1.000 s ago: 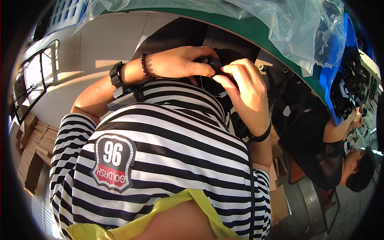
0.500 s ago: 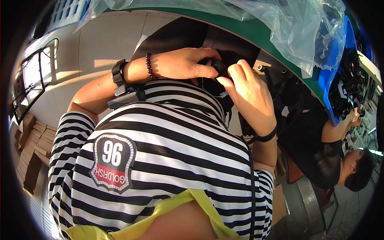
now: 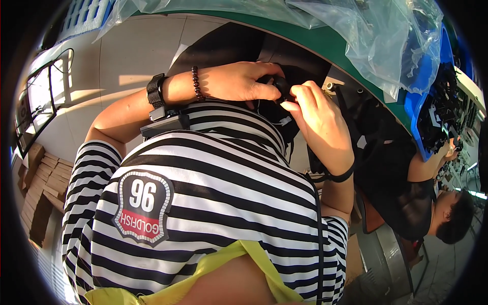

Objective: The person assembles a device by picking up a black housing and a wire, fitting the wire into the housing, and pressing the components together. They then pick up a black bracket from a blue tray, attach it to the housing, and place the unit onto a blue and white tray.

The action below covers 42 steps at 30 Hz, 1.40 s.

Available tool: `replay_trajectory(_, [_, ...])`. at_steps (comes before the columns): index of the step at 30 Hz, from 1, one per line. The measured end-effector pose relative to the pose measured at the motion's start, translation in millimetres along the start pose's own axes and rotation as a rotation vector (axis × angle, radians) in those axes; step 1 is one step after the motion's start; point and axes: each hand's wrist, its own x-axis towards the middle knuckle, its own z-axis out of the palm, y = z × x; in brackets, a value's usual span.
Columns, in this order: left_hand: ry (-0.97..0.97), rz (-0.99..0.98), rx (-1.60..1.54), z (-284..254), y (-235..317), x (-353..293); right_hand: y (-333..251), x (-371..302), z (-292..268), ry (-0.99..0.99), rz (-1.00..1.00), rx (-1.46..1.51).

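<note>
A small rounded black part [image 3: 279,87] sits in the grip of my left hand [image 3: 249,84], its thumb and fingers curled round it. Against the right side of that part, my right hand [image 3: 316,114] has its thumb and forefinger pinched together. What lies between those fingertips is too small to make out. Both hands are close together in front of my striped shirt, over dark cloth. A short white cord end [image 3: 283,121] hangs just below them.
A green table edge [image 3: 335,53] curves past beyond my hands, with clear plastic sheeting [image 3: 376,46] on it. At the right stands a blue bin [image 3: 414,114] of black parts. A co-worker [image 3: 406,188] sits at the right. Stacked cardboard [image 3: 43,183] lies at the left.
Both hands have shifted slightly, the right one a little down and to the right. The black part stays in my left hand.
</note>
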Motion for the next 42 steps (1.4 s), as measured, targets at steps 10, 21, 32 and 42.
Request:
replay_trajectory(10, [0.021,0.048,0.25,-0.1,3.0,1.7,-0.6,-0.7,-1.5,0.075,-0.054,0.097])
replay_trajectory(21, [0.017,0.022,0.221,-3.5,-1.0,3.0,4.8,1.9,2.3,0.043,-0.014,0.145])
replay_trajectory(32, [0.008,-0.003,0.195,-3.0,-1.0,1.9,1.1,-2.7,3.2,-0.004,0.118,0.116])
replay_trajectory(42, [-0.001,-0.044,0.151,-0.7,5.2,-1.4,6.1,-0.1,10.9,0.103,0.046,0.119])
